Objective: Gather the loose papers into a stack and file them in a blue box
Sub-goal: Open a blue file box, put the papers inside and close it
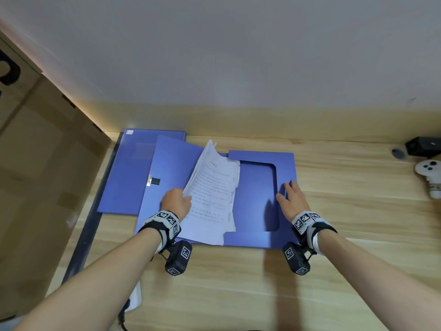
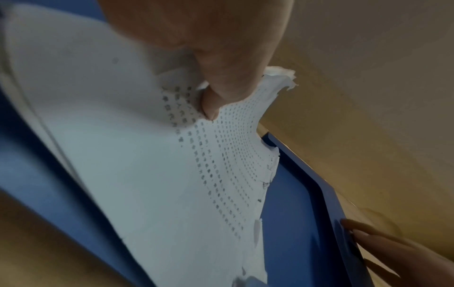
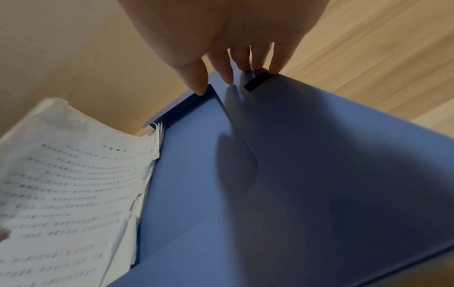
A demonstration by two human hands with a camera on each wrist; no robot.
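Note:
An open blue file box [image 1: 259, 194] lies flat on the wooden desk. A stack of printed papers [image 1: 212, 189] leans tilted over its left part, the right edge down inside the box and the left edge raised. My left hand [image 1: 177, 201] pinches the stack's left edge, the thumb [image 2: 213, 103] pressed on the printed top sheet [image 2: 147, 174]. My right hand [image 1: 292, 199] rests with straight fingers [image 3: 221, 71] on the box's right flap [image 3: 331, 155], by a small black tab [image 3: 256, 80]. The box's lid [image 1: 167, 168] lies open to the left.
A second blue folder [image 1: 128, 170] lies under the lid at the left. A large cardboard box [image 1: 35, 163] stands along the desk's left side. A white controller [image 1: 429, 173] and a black device [image 1: 422, 145] sit at the far right. Bare wooden desk [image 1: 238, 283] lies near me.

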